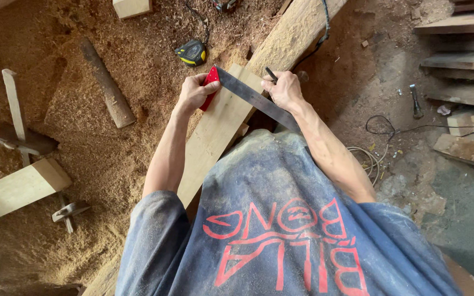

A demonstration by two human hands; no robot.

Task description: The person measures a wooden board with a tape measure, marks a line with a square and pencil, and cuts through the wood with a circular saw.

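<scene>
A pale wooden plank point(215, 131) runs diagonally from my body toward the upper right. Across it lies a try square with a red stock point(211, 81) and a grey steel blade point(250, 96). My left hand point(195, 92) grips the red stock against the plank's left edge. My right hand point(284, 89) rests on the blade at the plank's right side and holds a dark pencil point(270, 73) with its tip by the blade.
A yellow and black tape measure point(192, 52) lies in sawdust beyond the plank. A round log point(106, 82), a wooden mallet point(17, 129) and a timber block point(20, 189) lie left. Stacked boards point(464, 60), a cable point(382, 129) and a chisel-like tool point(415, 101) are right.
</scene>
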